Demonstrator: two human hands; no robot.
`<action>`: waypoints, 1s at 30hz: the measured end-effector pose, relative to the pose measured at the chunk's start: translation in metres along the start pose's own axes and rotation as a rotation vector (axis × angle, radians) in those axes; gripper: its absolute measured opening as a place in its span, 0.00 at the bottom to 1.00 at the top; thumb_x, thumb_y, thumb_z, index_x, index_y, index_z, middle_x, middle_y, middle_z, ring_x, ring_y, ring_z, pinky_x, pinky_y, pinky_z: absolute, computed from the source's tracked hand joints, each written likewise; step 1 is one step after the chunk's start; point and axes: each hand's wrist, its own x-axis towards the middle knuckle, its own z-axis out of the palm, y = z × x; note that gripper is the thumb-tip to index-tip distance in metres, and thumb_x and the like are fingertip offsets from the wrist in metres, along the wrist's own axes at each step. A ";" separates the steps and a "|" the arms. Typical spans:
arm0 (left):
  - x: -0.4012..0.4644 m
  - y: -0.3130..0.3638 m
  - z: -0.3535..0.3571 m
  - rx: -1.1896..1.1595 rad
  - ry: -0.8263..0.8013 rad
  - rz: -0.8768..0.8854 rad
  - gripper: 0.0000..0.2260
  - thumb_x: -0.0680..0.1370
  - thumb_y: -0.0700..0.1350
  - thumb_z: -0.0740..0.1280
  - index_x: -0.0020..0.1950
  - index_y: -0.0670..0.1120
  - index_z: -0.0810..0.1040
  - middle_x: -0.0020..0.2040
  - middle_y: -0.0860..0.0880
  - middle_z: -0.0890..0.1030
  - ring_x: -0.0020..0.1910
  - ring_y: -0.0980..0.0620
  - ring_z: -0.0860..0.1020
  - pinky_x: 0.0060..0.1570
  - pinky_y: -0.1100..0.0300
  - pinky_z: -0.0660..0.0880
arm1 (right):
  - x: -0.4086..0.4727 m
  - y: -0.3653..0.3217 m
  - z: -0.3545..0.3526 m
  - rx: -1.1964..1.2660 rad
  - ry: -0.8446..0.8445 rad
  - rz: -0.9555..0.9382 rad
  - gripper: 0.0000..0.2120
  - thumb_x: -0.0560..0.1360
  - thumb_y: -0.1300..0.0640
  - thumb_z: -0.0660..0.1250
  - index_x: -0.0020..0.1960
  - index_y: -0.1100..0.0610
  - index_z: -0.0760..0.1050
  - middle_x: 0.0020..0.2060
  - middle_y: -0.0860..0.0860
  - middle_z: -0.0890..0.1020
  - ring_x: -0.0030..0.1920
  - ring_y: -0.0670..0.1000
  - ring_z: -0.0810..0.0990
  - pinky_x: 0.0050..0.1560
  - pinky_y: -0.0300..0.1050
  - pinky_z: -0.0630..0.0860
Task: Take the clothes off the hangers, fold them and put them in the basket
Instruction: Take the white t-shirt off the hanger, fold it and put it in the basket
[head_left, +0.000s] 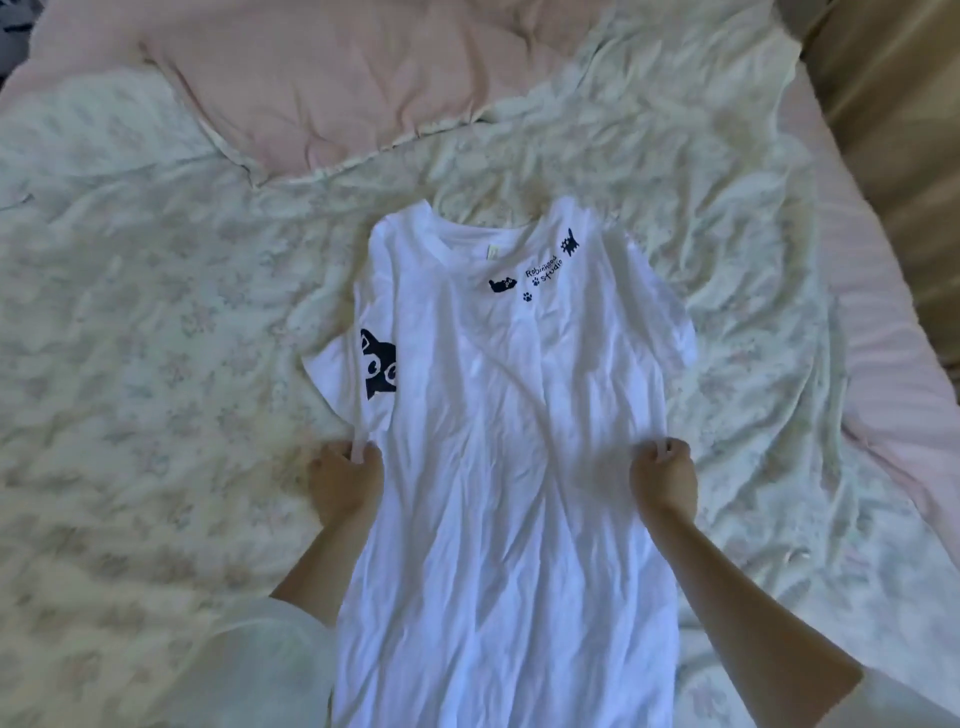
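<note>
While the white T-shirt lies face up on the bed, collar away from me and hem toward me, I hold it at both side edges about halfway down its length. My left hand pinches the left side seam, fingers curled round a fold of fabric just below the left sleeve. My right hand grips the right side seam the same way, fist closed on the cloth. The body of the shirt is wrinkled, with creases running diagonally between the two grip points. A black cat face is printed at the left sleeve. Near the neckline: small black cat figures, paw prints and the text "Robinhood Studio". Underneath is a rumpled pale floral bedspread; a pink quilt lies at the far end. Neither hanger nor basket is in view.
</note>
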 end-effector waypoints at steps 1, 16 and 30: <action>-0.011 -0.011 0.001 0.001 -0.039 0.010 0.14 0.77 0.46 0.62 0.55 0.36 0.72 0.50 0.38 0.76 0.56 0.35 0.75 0.49 0.43 0.74 | -0.008 0.014 0.001 0.010 -0.028 0.036 0.11 0.78 0.56 0.55 0.54 0.62 0.70 0.45 0.58 0.76 0.48 0.61 0.74 0.50 0.53 0.70; -0.076 -0.084 -0.018 0.168 0.108 0.199 0.12 0.81 0.40 0.56 0.55 0.34 0.75 0.51 0.35 0.78 0.52 0.37 0.74 0.43 0.53 0.66 | -0.082 0.111 -0.032 -0.209 -0.202 0.111 0.09 0.76 0.59 0.56 0.37 0.59 0.66 0.33 0.53 0.72 0.38 0.56 0.71 0.39 0.46 0.67; -0.075 -0.133 -0.057 -0.154 -0.244 -0.301 0.21 0.75 0.52 0.68 0.61 0.39 0.74 0.57 0.41 0.77 0.54 0.42 0.76 0.53 0.52 0.72 | -0.116 0.154 -0.061 -0.053 -0.175 0.207 0.20 0.76 0.49 0.64 0.61 0.62 0.68 0.48 0.54 0.74 0.48 0.55 0.75 0.49 0.49 0.73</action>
